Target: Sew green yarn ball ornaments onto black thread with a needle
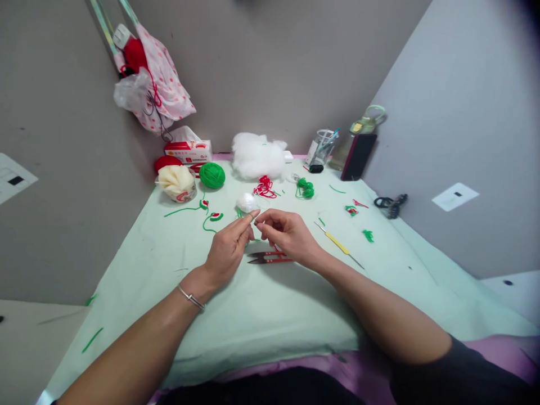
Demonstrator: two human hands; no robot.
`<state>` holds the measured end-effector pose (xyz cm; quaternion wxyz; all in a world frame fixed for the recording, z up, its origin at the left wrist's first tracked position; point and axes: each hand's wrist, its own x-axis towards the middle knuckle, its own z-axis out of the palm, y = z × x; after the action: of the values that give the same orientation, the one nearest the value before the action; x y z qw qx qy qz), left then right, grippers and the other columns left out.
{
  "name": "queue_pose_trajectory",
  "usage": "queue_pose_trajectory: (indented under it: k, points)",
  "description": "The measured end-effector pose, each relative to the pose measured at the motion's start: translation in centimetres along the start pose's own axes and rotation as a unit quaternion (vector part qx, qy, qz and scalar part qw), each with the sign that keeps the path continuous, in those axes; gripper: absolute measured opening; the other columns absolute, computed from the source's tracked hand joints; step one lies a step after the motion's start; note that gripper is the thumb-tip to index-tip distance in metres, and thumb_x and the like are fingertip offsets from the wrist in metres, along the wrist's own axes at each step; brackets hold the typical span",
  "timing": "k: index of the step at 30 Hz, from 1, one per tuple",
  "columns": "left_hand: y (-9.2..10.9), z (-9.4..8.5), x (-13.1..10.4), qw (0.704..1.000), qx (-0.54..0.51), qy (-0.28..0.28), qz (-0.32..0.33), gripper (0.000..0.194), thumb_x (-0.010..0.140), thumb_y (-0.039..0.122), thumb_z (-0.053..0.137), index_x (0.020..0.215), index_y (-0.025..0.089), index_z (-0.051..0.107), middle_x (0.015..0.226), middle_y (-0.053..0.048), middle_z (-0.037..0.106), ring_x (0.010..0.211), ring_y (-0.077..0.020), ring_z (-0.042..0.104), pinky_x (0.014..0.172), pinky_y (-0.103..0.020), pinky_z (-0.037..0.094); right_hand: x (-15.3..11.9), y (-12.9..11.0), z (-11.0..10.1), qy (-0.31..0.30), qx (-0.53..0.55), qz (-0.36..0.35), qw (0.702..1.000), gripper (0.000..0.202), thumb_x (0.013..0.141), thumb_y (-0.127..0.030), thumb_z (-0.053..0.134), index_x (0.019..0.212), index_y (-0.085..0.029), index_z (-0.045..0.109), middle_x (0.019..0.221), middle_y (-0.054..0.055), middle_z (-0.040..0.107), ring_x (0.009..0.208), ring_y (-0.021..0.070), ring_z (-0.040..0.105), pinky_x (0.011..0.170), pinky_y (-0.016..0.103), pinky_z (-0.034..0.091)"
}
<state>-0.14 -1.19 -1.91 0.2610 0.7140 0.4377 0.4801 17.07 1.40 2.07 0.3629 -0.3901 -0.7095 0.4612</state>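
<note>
My left hand (230, 243) and my right hand (289, 233) meet at the fingertips over the middle of the table. Both are closed in a pinch. Green yarn (239, 213) shows beside the left fingers. Whatever thin thing lies between the fingertips is too small to make out. Under my right hand are thread snips (270, 257) with dark blades and red handles, partly covered by the hand. A ball of white yarn (246, 202) sits just beyond the fingers. To the left lie small crocheted pieces (216, 216) in green, white and red with green tails.
At the back stand a green yarn ball (212, 175), white stuffing (258, 156), a tissue box (188, 151), a cup (323, 147) and a phone (359, 157) against a bottle. Red yarn (264, 187) and a yellow-handled crochet hook (337, 242) lie around the hands.
</note>
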Motion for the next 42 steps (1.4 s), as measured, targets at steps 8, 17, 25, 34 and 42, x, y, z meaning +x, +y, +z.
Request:
queue_pose_trajectory:
  k: [8,17,25,34,42]
  points:
    - [0.1,0.1,-0.1,1.0,0.011,0.008,-0.004,0.037,0.1,0.025,0.044,0.131,0.02,0.066,0.076,-0.001,0.061,0.072,-0.0163,0.057,0.076,-0.029,0.048,-0.1,-0.2,0.2,-0.013,0.005,0.014,1.0,0.015,0.088,-0.028,0.056,0.082,-0.017,0.064,0.061,-0.003,0.057,0.048,0.0076,0.046,0.046,0.02,0.036]
    - [-0.5,0.1,-0.2,0.996,0.078,0.007,0.034,0.041,0.101,0.023,0.04,0.136,0.02,0.061,0.082,-0.004,0.064,0.076,-0.0177,0.06,0.078,-0.031,0.049,0.3,-0.4,-0.1,-0.036,0.05,0.034,0.998,0.015,0.086,-0.029,0.058,0.082,-0.017,0.065,0.061,-0.003,0.058,0.05,0.0083,0.048,0.048,0.02,0.04]
    - [-0.5,0.4,-0.4,0.989,0.138,0.029,0.034,0.042,0.101,0.024,0.042,0.139,0.022,0.058,0.104,-0.009,0.066,0.092,-0.0205,0.064,0.082,-0.031,0.051,0.9,0.4,0.2,-0.036,0.043,0.039,0.998,0.014,0.085,-0.028,0.058,0.08,-0.017,0.065,0.058,-0.004,0.056,0.048,0.0085,0.046,0.048,0.021,0.038]
    - [-0.3,0.6,-0.5,0.985,0.174,0.014,-0.002,0.042,0.101,0.024,0.038,0.139,0.021,0.056,0.141,-0.015,0.052,0.103,-0.0225,0.064,0.087,-0.036,0.052,1.2,1.0,-0.3,-0.043,0.053,0.042,0.997,0.017,0.084,-0.031,0.06,0.081,-0.016,0.065,0.057,-0.004,0.054,0.049,0.0083,0.043,0.049,0.021,0.033]
    - [-0.3,0.5,-0.4,0.988,0.154,0.003,0.001,0.042,0.101,0.022,0.037,0.138,0.023,0.057,0.146,-0.014,0.049,0.113,-0.0241,0.062,0.093,-0.038,0.053,1.3,1.4,-0.5,-0.049,0.066,0.044,0.996,0.019,0.083,-0.033,0.062,0.082,-0.015,0.067,0.057,-0.004,0.053,0.051,0.0086,0.043,0.05,0.022,0.033]
